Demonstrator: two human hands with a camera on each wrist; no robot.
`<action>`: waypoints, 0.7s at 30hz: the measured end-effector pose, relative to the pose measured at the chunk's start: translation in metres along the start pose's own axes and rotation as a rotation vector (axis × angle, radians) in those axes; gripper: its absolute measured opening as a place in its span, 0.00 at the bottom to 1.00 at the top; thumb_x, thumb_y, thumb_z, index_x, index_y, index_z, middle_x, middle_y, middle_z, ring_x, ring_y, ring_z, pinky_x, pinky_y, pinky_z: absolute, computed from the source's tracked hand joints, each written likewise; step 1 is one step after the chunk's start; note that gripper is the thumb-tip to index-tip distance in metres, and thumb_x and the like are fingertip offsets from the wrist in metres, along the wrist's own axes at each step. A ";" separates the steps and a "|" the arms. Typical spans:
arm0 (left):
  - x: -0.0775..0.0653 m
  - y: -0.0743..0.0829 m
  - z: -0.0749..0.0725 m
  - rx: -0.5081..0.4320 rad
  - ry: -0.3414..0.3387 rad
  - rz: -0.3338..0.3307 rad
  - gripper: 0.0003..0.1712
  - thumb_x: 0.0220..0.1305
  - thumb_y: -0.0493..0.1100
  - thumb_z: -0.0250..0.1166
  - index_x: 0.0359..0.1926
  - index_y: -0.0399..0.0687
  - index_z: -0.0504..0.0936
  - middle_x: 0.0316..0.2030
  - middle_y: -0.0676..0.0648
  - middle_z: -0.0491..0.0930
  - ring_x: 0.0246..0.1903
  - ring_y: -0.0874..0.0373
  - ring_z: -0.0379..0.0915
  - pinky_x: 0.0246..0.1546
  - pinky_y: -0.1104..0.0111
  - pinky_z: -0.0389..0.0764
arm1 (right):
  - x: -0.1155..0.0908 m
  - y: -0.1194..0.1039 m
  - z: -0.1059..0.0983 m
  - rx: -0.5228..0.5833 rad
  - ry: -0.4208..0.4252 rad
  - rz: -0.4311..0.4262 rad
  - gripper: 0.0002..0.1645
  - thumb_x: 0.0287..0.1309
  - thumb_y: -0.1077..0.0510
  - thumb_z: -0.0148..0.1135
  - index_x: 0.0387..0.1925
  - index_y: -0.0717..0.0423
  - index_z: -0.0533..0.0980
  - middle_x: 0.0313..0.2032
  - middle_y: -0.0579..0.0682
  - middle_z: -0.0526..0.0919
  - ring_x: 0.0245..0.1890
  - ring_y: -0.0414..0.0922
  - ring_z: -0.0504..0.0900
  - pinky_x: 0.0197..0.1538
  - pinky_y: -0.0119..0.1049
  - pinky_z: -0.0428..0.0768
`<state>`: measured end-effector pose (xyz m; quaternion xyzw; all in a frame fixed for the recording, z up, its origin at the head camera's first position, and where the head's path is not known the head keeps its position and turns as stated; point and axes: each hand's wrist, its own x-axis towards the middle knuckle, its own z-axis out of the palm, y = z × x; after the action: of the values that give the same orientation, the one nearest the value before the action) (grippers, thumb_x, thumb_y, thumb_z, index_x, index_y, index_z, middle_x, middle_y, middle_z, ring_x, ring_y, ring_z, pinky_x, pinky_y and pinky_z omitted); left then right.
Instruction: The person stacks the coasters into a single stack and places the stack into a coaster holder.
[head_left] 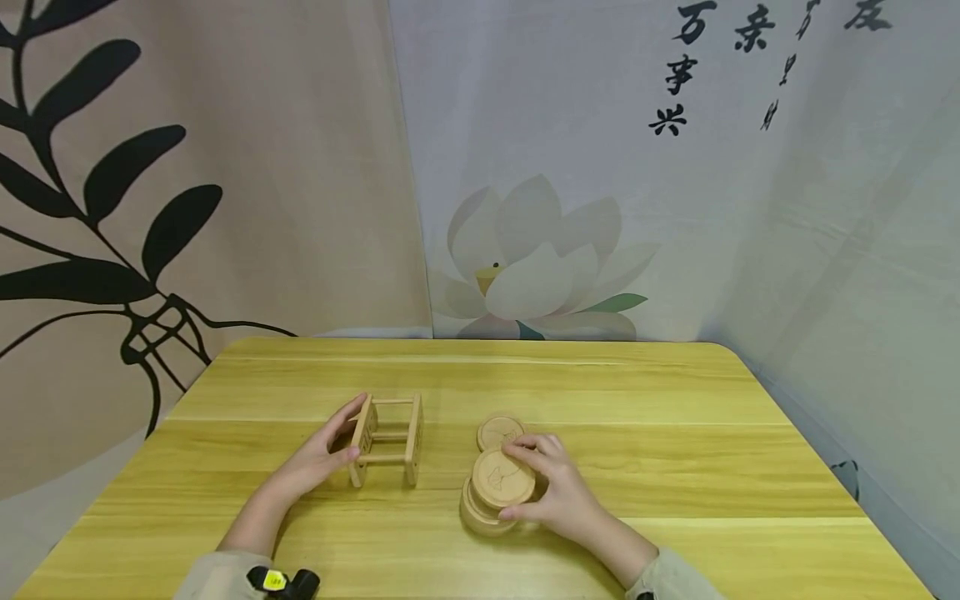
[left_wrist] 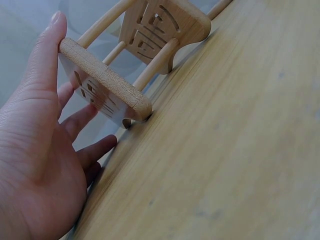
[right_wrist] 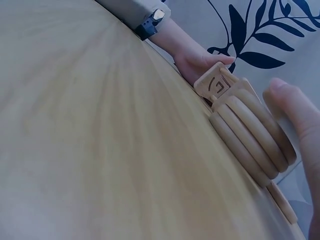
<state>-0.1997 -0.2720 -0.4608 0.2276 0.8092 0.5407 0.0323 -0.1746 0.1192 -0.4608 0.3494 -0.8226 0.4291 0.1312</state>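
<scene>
A small wooden coaster rack (head_left: 386, 458) with cut-out end panels and round rods stands left of the table's middle. My left hand (head_left: 318, 458) holds its left end panel (left_wrist: 102, 75), with the thumb along one edge and the fingers against the outer face. To the right is a stack of round wooden coasters (right_wrist: 250, 135). My right hand (head_left: 558, 487) pinches the top coaster (head_left: 502, 477), which bears a carved design, between thumb and fingers at its right side. Another coaster (head_left: 497, 429) lies flat just behind the stack, partly hidden by the fingers.
The wood-grain table (head_left: 712, 442) reaches back to a hanging cloth backdrop (head_left: 315, 167) with printed leaves, a lotus and characters. A black strap device (head_left: 281, 581) sits at the left sleeve cuff.
</scene>
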 end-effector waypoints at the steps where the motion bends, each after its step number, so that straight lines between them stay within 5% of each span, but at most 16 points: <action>1: 0.000 0.000 0.000 -0.001 -0.003 0.007 0.43 0.69 0.41 0.59 0.76 0.55 0.45 0.70 0.30 0.49 0.65 0.29 0.48 0.53 0.37 0.62 | 0.000 0.000 0.000 0.007 -0.004 0.001 0.50 0.32 0.39 0.79 0.58 0.58 0.76 0.55 0.40 0.73 0.56 0.42 0.67 0.55 0.47 0.71; 21: -0.001 0.004 0.000 0.009 0.000 -0.005 0.43 0.69 0.40 0.59 0.76 0.56 0.45 0.70 0.30 0.48 0.65 0.29 0.47 0.53 0.35 0.61 | -0.001 -0.004 0.007 0.031 -0.085 -0.024 0.48 0.35 0.41 0.79 0.60 0.56 0.74 0.57 0.48 0.73 0.56 0.43 0.66 0.55 0.48 0.71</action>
<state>-0.1978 -0.2717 -0.4575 0.2259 0.8122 0.5369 0.0328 -0.1701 0.1125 -0.4630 0.3792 -0.8164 0.4249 0.0957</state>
